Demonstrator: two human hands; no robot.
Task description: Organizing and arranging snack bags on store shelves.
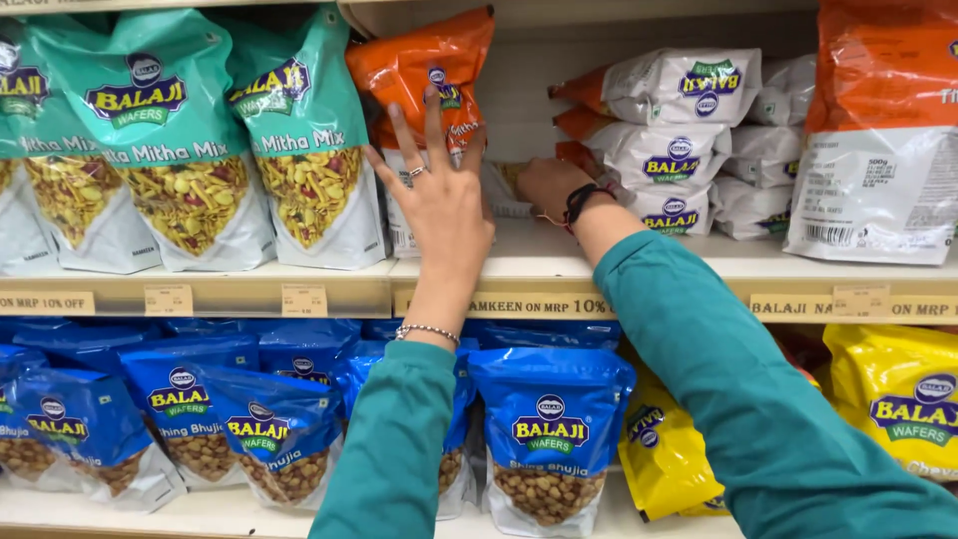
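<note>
Orange snack pouch (424,70) stands upright on upper shelf (559,262). Left hand (444,200) flat against its front, fingers spread. Right hand (547,188) deeper right, beside it; its grip cannot be told.

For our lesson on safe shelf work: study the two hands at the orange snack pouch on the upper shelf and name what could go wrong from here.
1. The upright orange-and-white plastic pouch is steadied only by the spread left hand; it may topple off the pale shelf edge.
2. The right hand reaches deep behind it, close to the stack of flat white pouches, which it could knock down.
</note>
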